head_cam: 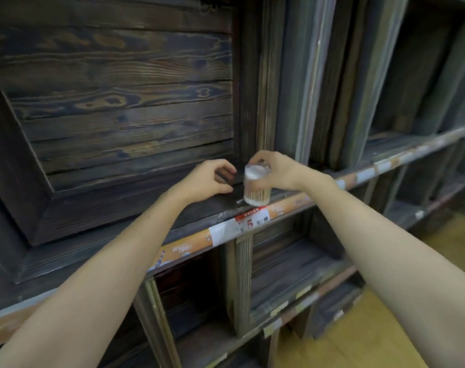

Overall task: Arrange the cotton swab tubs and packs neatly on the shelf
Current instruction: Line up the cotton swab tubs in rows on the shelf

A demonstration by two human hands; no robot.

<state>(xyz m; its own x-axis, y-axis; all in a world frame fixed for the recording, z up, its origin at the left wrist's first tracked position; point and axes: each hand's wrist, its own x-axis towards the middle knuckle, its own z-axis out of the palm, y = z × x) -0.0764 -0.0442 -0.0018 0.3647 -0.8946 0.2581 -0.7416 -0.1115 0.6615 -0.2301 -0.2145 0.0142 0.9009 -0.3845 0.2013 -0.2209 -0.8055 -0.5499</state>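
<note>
Progress looks early to me: from the head view I count only one cotton swab tub (256, 185) on the wooden shelf (135, 221), and I see no other tubs or packs anywhere in the picture, so I judge most of the arranging is left, or the rest of the stock lies out of my sight. The tub stands roughly upright, perhaps slightly tilted, at the front edge of the shelf board, just above the white price label (240, 225) on the orange edge strip (183, 248). Whether its base rests fully on the board I cannot tell through the blur.

My right hand (273, 170) comes in from the right and grips the tub, fingers curled over its top and far side. My left hand (206, 180) is just beside the tub on its left, apart from it, resting on the board with fingers loosely curled and holding nothing. The compartments below and to the right show bare wood.
</note>
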